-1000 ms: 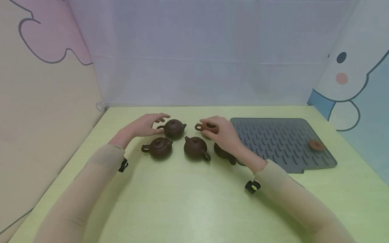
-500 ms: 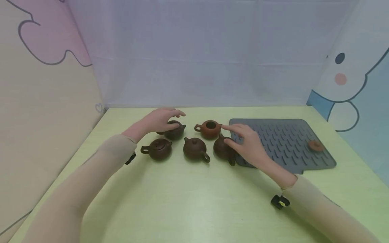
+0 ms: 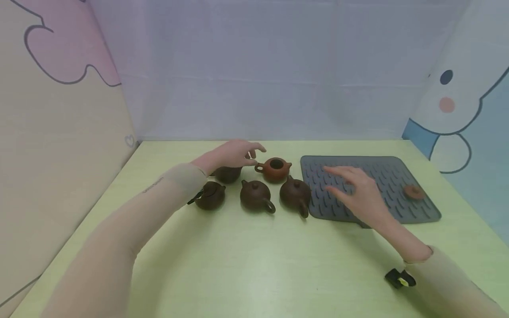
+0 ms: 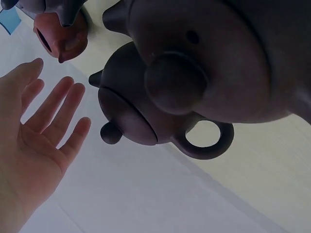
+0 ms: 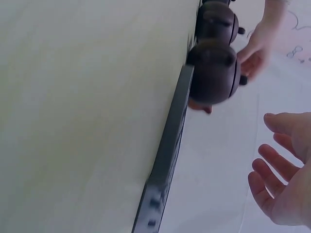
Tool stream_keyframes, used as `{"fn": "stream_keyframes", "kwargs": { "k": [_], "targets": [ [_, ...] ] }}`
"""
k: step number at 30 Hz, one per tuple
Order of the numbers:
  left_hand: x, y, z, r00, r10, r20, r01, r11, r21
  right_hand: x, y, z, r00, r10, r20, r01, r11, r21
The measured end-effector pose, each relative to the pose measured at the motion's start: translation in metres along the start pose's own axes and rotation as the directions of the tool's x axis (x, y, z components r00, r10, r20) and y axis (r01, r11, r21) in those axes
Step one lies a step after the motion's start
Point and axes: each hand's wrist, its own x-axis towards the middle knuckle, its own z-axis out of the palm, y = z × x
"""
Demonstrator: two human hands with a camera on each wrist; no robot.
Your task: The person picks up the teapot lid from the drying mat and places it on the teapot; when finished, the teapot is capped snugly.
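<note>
My left hand point(image 3: 237, 153) hovers over the dark back-left teapot point(image 3: 227, 175), fingers loosely spread toward the handle of a reddish-brown teapot point(image 3: 276, 169) whose top is uncovered. In the left wrist view that hand point(image 4: 41, 131) holds nothing. Over the grey ridged mat point(image 3: 370, 161) my right hand point(image 3: 359, 194) is raised, thumb and fingers apart and nothing between them. A reddish lid point(image 3: 414, 191) lies on the mat's right side. Three dark lidded teapots stand in front: a left one point(image 3: 210, 196), a middle one point(image 3: 255, 195) and a right one point(image 3: 294, 193) beside the mat.
The pale green table point(image 3: 254, 265) carries everything. A white cloth point(image 3: 254, 88) hangs behind it. Printed panels stand at the left point(image 3: 67, 132) and right point(image 3: 481, 132). The right front teapot sits against the mat's left edge.
My left hand has moved right, across the back-left teapot toward the reddish one. My right hand has drawn away from the reddish teapot, rightward over the mat. The teapots and lid have stayed put.
</note>
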Motion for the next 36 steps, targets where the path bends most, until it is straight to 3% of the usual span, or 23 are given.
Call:
{"fn": "stream_keyframes", "kwargs": {
  "k": [4, 10, 21, 28, 36],
  "targets": [
    [0.008, 0.001, 0.004, 0.999, -0.007, 0.035, 0.007, 1.0, -0.006, -0.006, 0.016, -0.013, 1.0, 0.016, -0.011, -0.017, 0.998, -0.062],
    [0.014, -0.001, 0.009, 0.998, -0.019, 0.062, 0.019, 1.0, -0.001, -0.015, 0.035, -0.031, 0.998, 0.067, -0.005, -0.067, 0.995, -0.077],
    [0.013, -0.009, 0.011, 0.998, 0.003, 0.067, -0.002, 1.0, -0.022, -0.022, 0.059, -0.047, 0.994, 0.104, -0.024, -0.106, 0.989, -0.102],
    [0.013, -0.009, 0.01, 0.995, 0.017, 0.097, -0.012, 0.998, -0.054, -0.026, 0.08, -0.061, 0.994, 0.1, -0.042, -0.107, 0.974, -0.202],
    [0.014, -0.01, 0.006, 0.991, 0.049, 0.122, -0.039, 0.996, -0.085, -0.035, 0.11, -0.079, 0.973, 0.232, 0.006, -0.226, 0.954, -0.199]
  ]
}}
